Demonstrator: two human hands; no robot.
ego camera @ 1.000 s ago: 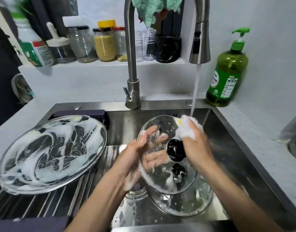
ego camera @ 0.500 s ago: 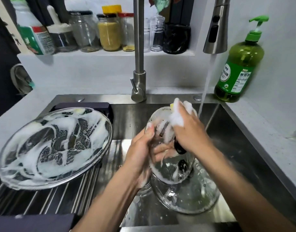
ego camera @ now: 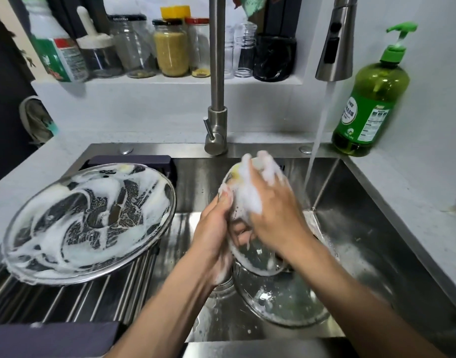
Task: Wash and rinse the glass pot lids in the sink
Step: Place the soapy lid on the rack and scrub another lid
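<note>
The steel sink [ego camera: 376, 241] is the landmark here. Over its left half, a large glass pot lid [ego camera: 89, 223] lies tilted on the roll-up drying rack [ego camera: 67, 303], coated in foam, likely parked there soaped until rinsing. On the sink floor, below the hands, another glass lid [ego camera: 281, 301] rests, wet with little foam. Above it, a small glass lid [ego camera: 250, 244] is held nearly upright, probably so both faces can be reached. The tap stream [ego camera: 319, 130] runs into the sink's back right corner, just beside the hands, ready for rinsing. The left hand [ego camera: 214, 228] grips the small lid's left edge, fingers curled round it. The right hand [ego camera: 273, 210] clutches a foamy yellow sponge [ego camera: 255, 177], pressing it on the lid's upper face, wrist bent downward.
</note>
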